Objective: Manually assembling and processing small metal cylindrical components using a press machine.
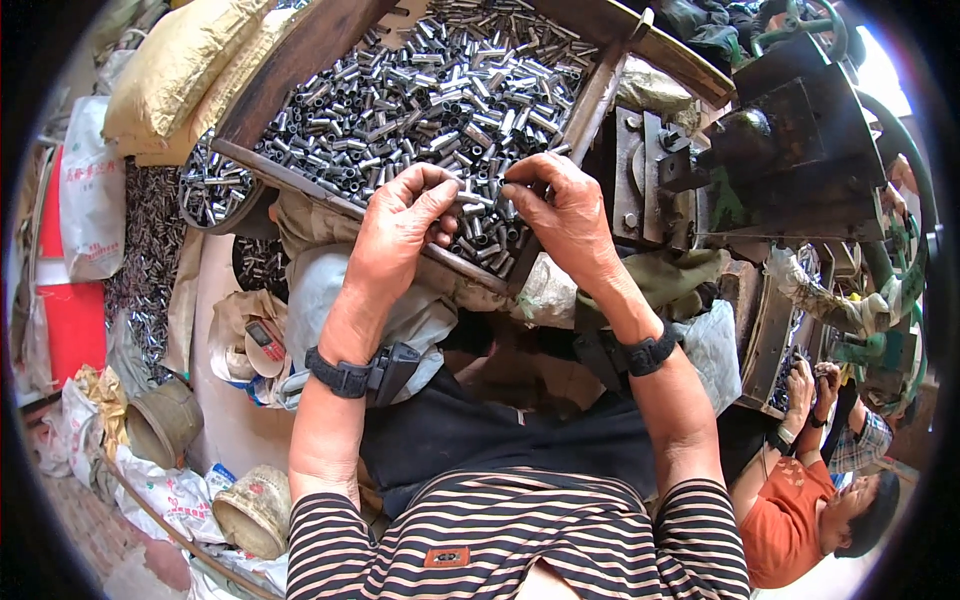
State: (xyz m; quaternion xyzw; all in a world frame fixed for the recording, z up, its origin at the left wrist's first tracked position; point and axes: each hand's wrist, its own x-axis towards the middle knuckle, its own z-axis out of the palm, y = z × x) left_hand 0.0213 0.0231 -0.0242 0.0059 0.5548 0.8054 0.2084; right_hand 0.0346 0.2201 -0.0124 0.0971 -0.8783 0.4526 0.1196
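Observation:
Short silvery metal tubes [430, 110] lie in a loose heap in a wooden tray [300, 180]. Over the tray's near corner, both my hands work close together. My left hand [408, 210] is closed, thumb and forefinger pressed together, the other fingers curled beneath. A tube lies right by its fingertips, but I cannot tell whether it is gripped. Facing it a short way to the right, my right hand [562, 208] is closed in a pinch above the tubes. What its fingertips hold, if anything, does not stand out from the heap.
A dark, oily machine [800, 150] stands right of the tray. A round container [225, 195] of tubes sits left, below a yellowish sack [185, 70]. Buckets [255, 510] stand lower left. At lower right a co-worker in orange [785, 520] handles parts at another tray.

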